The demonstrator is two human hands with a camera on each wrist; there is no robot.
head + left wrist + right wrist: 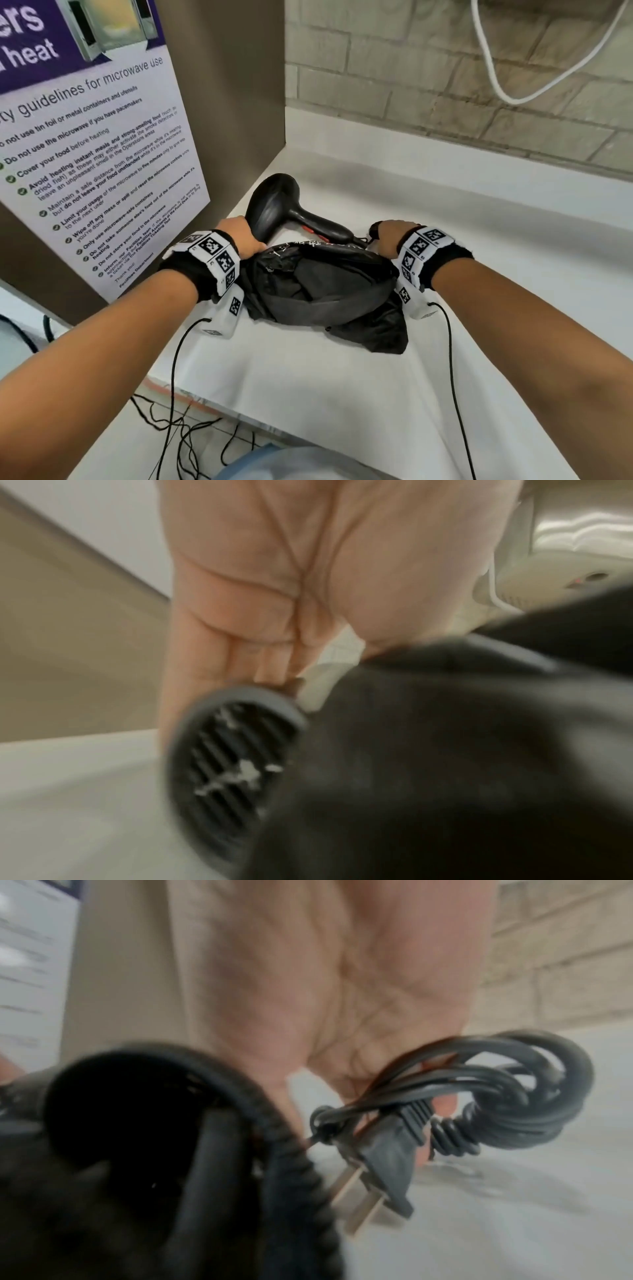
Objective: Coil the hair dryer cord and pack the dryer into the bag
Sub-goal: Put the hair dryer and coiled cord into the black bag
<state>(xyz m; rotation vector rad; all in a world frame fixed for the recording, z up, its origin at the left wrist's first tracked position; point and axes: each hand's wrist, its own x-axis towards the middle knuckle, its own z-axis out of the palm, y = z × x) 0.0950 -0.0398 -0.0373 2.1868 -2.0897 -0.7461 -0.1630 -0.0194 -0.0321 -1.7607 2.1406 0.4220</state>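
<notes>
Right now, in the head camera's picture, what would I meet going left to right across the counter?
Poster → left hand → hair dryer → right hand → white cable on the wall.

Head view: looks forward and down from above the white counter (445,219), at moderate range, taking in both forearms, the black bag (329,291) and the hair dryer (274,205) just behind the bag.

Left wrist view: sits under the left hand (308,561), facing along the palm, very near the hair dryer's grille (232,764); blurred.

Right wrist view: sits under the right hand (325,974), facing along the palm, very near the coiled cord (514,1096) and plug (387,1164).

All three views share the hair dryer and the counter.
</notes>
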